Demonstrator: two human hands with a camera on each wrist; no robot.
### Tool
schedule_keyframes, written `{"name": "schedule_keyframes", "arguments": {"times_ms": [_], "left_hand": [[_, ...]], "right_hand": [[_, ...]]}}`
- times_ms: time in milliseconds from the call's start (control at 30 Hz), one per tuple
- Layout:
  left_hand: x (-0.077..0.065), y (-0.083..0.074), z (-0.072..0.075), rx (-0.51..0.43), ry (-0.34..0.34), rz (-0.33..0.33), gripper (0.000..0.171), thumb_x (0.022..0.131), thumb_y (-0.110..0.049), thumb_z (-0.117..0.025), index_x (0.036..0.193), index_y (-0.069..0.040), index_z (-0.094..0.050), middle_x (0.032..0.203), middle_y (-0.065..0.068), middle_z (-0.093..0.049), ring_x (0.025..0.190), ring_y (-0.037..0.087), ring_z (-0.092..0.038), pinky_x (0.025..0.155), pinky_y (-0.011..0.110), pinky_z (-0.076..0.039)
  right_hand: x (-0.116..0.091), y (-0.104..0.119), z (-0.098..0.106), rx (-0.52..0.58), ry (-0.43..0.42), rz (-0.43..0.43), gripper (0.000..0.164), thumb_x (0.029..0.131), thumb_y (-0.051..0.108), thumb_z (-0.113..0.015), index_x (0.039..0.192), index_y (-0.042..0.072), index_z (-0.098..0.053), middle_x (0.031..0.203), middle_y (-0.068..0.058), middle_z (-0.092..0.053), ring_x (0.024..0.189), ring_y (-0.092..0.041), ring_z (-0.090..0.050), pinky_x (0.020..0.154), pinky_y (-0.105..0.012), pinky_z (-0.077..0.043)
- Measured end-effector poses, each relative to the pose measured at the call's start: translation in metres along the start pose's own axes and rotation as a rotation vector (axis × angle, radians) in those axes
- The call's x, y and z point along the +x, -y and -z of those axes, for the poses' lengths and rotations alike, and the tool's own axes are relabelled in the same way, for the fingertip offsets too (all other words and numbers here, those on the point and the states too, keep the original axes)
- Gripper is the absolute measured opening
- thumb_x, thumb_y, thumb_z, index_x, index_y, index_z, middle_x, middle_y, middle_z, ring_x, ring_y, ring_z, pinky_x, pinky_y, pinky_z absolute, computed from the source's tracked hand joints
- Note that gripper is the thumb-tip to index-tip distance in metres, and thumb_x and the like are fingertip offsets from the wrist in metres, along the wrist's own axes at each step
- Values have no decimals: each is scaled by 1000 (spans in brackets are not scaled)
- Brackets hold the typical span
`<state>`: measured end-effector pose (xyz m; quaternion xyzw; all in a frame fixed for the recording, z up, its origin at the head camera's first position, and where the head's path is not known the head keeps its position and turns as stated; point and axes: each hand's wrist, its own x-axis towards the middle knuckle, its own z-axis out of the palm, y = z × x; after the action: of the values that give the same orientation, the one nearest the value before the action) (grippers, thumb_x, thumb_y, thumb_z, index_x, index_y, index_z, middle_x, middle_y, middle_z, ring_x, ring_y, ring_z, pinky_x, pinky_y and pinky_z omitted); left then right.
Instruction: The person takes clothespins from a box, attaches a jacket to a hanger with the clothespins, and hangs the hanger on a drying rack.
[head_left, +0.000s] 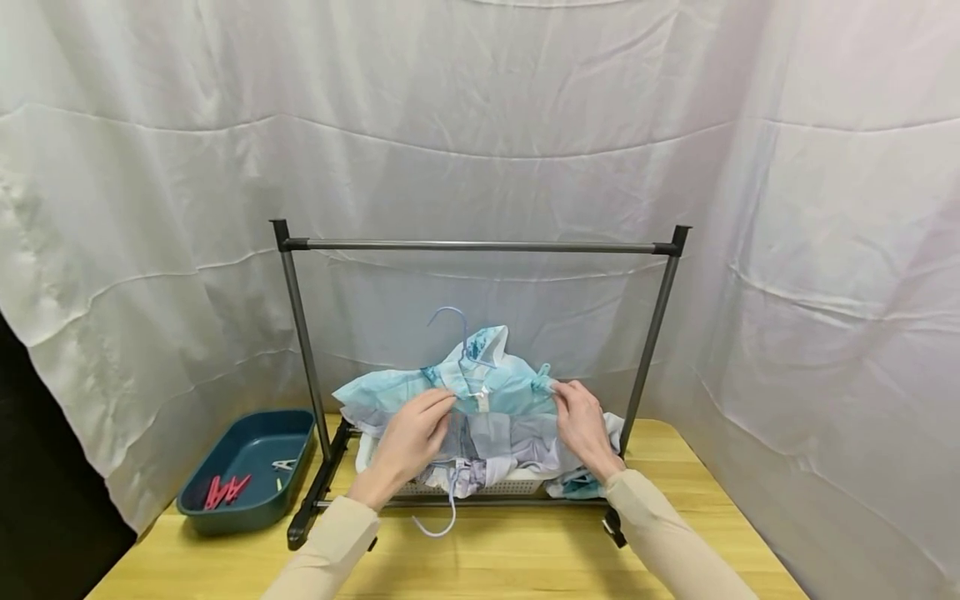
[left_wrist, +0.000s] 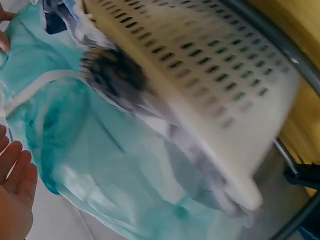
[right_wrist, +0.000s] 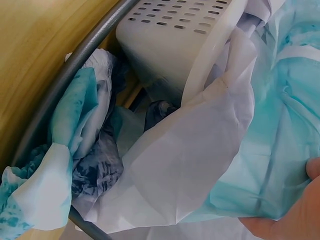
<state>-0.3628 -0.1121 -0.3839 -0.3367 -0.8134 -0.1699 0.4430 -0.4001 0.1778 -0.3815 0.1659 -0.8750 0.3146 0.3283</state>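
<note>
A light blue child's dress with darker turquoise patches lies spread over the white basket. The blue hook of a hanger stands up at its neckline, with part of the frame showing against the cloth. My left hand pinches the front of the dress near the hanger; in the left wrist view its other fingers fan out loosely. At the dress's right side, my right hand pinches the edge, with thumb and finger on the cloth in the right wrist view.
Pale lilac clothing hangs over the basket, and a second hanger hook dangles in front. A dark metal clothes rack frames the basket. On the left, a dark teal tub holds several clothespins. Crumpled clothes lie right of the basket.
</note>
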Motion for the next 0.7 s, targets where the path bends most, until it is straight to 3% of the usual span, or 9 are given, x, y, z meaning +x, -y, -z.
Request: {"name": "schedule_keyframes", "arguments": {"times_ms": [267, 533, 700], "left_hand": [[-30, 21, 16, -11, 19, 43, 35, 83, 1, -72, 118, -4, -70, 116, 13, -71, 111, 29, -65, 98, 43, -50], [-55, 37, 26, 59, 49, 147, 33, 82, -1, -74, 116, -3, -71, 114, 11, -71, 109, 28, -65, 92, 43, -53], [-69, 43, 28, 93, 109, 213, 32, 84, -5, -73, 116, -4, -71, 115, 11, -70, 109, 28, -65, 91, 44, -53]], "right_hand": [[0, -1, 0, 1, -3, -1, 24, 101, 9, -52, 116, 2, -70, 99, -11, -65, 81, -23, -61, 71, -37, -50], [0, -2, -1, 10, 12, -25, 24, 101, 10, -52, 117, 3, -69, 100, -10, -65, 81, -21, -61, 70, -35, -49], [0, -2, -2, 16, 7, -29, 24, 101, 10, -53, 116, 4, -70, 99, -9, -65, 82, -22, -61, 70, -35, -50]]}}
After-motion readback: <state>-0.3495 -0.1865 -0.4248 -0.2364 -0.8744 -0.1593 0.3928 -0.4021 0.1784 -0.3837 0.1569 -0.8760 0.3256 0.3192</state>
